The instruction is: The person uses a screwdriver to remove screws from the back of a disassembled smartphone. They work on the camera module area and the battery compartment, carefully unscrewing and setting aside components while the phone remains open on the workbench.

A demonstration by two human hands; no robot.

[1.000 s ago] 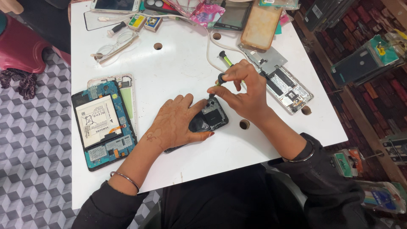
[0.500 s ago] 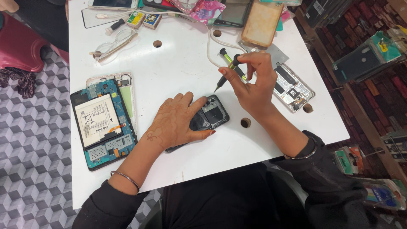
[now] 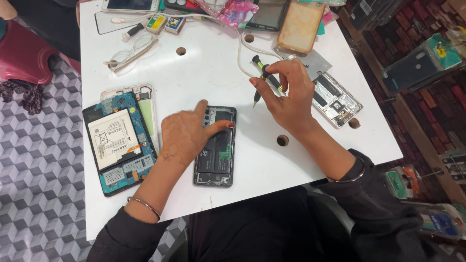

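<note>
Screwdriver (image 3: 266,80) pinched in your right hand (image 3: 286,97); your left hand (image 3: 187,133) lies spread, pressing the opened phone (image 3: 216,150) onto the surface (image 3: 213,73).

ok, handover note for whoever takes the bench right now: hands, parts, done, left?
Left hand: flat on the opened black phone with its back cover off, pinning it to the white table.
Right hand: holds the slim black-and-green screwdriver, tip in the air above the table, off the phone.
Nearby: opened blue-framed tablet with white battery to the left; another opened silver phone to the right.
Done: phone's back is off, internals exposed.
Left: screw state too small to tell; check before continuing.
</note>
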